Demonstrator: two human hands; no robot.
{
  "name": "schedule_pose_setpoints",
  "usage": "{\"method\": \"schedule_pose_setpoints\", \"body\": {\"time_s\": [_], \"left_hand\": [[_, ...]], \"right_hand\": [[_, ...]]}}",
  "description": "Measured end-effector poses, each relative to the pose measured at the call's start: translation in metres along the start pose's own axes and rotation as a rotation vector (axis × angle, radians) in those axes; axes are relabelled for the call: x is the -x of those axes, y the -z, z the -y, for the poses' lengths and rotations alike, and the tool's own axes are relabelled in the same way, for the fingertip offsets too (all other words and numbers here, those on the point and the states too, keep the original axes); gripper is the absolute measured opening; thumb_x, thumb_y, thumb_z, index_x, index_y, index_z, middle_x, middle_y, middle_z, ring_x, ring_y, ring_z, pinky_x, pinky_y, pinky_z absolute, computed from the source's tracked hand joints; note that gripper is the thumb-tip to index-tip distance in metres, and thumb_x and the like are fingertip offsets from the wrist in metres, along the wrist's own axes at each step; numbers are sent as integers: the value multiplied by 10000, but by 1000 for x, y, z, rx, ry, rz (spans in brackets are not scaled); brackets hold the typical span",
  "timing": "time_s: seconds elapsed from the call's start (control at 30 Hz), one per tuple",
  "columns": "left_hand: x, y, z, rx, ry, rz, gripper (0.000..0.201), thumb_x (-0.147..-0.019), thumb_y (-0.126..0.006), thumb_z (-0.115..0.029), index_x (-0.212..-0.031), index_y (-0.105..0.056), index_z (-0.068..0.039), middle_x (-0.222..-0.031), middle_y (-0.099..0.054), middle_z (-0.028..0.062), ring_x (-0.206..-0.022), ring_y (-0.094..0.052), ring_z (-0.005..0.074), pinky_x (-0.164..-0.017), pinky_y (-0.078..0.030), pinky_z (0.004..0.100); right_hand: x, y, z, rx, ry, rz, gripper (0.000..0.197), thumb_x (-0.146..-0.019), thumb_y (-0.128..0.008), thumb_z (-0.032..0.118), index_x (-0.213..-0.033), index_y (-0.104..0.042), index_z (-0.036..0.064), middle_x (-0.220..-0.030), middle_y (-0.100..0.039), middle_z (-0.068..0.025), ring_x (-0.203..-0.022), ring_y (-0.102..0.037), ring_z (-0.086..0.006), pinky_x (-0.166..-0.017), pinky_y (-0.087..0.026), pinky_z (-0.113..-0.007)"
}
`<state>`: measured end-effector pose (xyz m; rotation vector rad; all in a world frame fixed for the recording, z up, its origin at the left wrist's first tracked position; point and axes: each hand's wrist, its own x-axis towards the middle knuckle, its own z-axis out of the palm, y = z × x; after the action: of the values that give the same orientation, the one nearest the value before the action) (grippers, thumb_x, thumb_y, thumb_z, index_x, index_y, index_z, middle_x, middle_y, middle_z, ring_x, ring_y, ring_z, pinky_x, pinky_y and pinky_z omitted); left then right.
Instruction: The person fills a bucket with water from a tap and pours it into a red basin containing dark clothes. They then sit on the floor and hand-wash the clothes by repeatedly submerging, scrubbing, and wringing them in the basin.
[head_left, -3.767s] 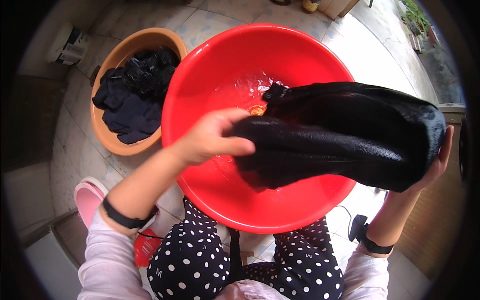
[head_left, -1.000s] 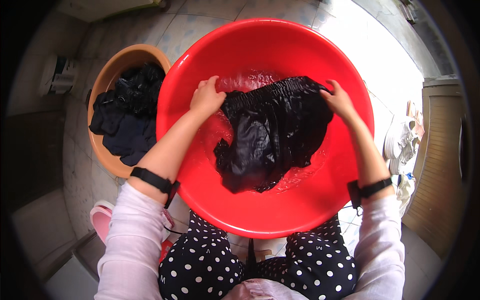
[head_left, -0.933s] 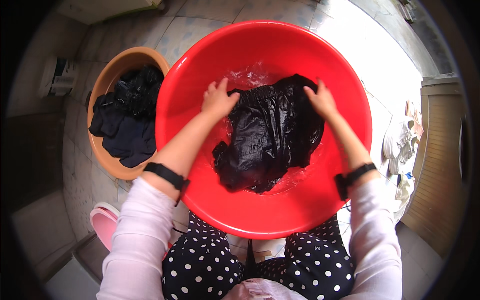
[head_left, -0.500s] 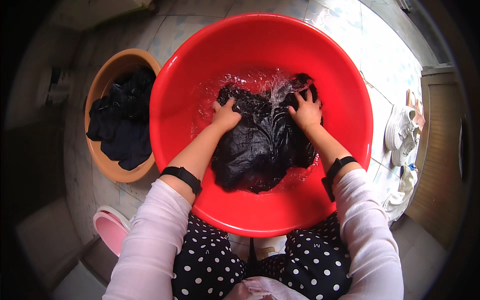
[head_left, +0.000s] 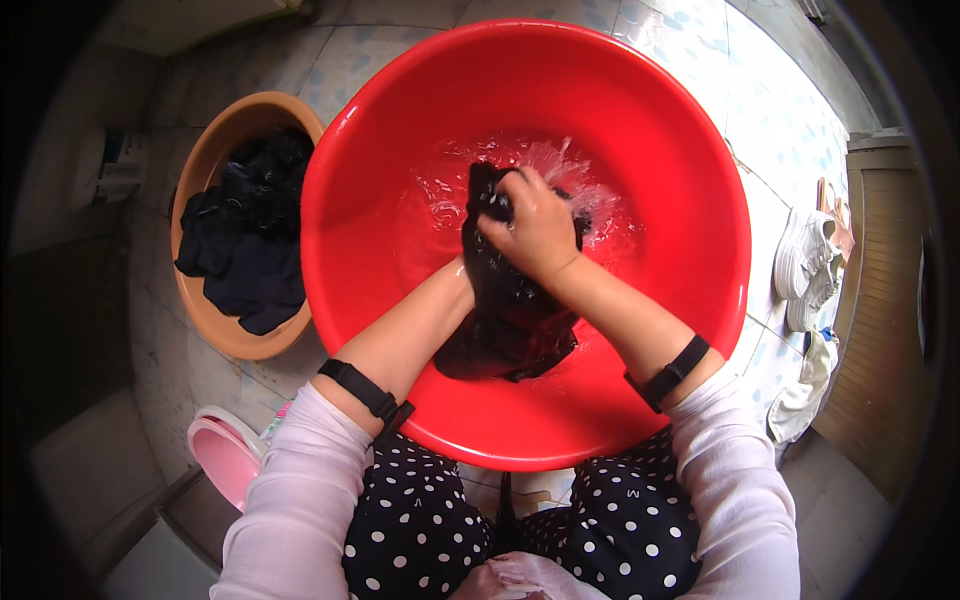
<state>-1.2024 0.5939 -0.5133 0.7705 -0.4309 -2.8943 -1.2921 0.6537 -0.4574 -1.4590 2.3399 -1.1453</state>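
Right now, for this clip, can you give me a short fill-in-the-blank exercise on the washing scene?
1. The right hand grips a wet black garment inside the round ____ plastic basin.
2. The orange-brown tub of dark clothes sits on the person's ____ side.
3. Each wrist wears a ____ band.

Missing words: red; left; black

Right hand (head_left: 535,225): fist clenched, knuckles up, at the middle of the scene, far from the body.
Left hand: hidden beneath the right, wrist angled inward.
Forearms: bare, converging from near left and near right.
Wrists: dark band on each.
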Motion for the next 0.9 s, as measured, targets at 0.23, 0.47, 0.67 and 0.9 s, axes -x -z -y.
{"method": "schedule_pose_setpoints", "body": {"time_s": [0.23, 0.47, 0.67, 0.9], "left_hand": [[-2, 14, -90, -878, -123, -459, 468, -916, -575, -467, -1099, -617, -39, -1011, -657, 122, -950, -630, 243, -850, -503, 361], [13, 44, -45, -2251, 358, -511, 530, -805, -724, -308, -1292, -540, -207, -1438, -293, 241, -1347, -316, 444, -1065, -375, 486], [36, 41, -62, -2183, 271, -394, 340, -820, -700, -243, -1150, -656, -171, -1469, -378, 157, -1321, -404, 352, -1036, -407, 454], [92, 11, -63, -2230, -197, 384, 153, -794, -682, -152, -899, -596, -83, -952, -609, 61, -1035, -564, 266, -852, -396, 420]], "right_hand": [[-48, 21, -117, 248, -422, 268, 510, -884, -518, 534, -1177, -616, 128, -1213, -596, -102, -1091, -582, -334, -915, -445, -509], [28, 1, -102, 548, -254, 819, 627, -910, -505, 530, -1401, -441, 147, -1603, -141, 1, -1468, 29, -382, -1085, -201, -664], [7, 16, -108, 384, -368, 840, 423, -793, -665, 411, -1145, -688, 177, -1310, -572, -115, -1359, -327, -335, -1049, -242, -635], [9, 30, -109, 150, -233, 759, 908, -727, -738, 222, -1490, -246, 249, -1049, -650, -239, -973, -624, -386, -835, -495, -462]]}}
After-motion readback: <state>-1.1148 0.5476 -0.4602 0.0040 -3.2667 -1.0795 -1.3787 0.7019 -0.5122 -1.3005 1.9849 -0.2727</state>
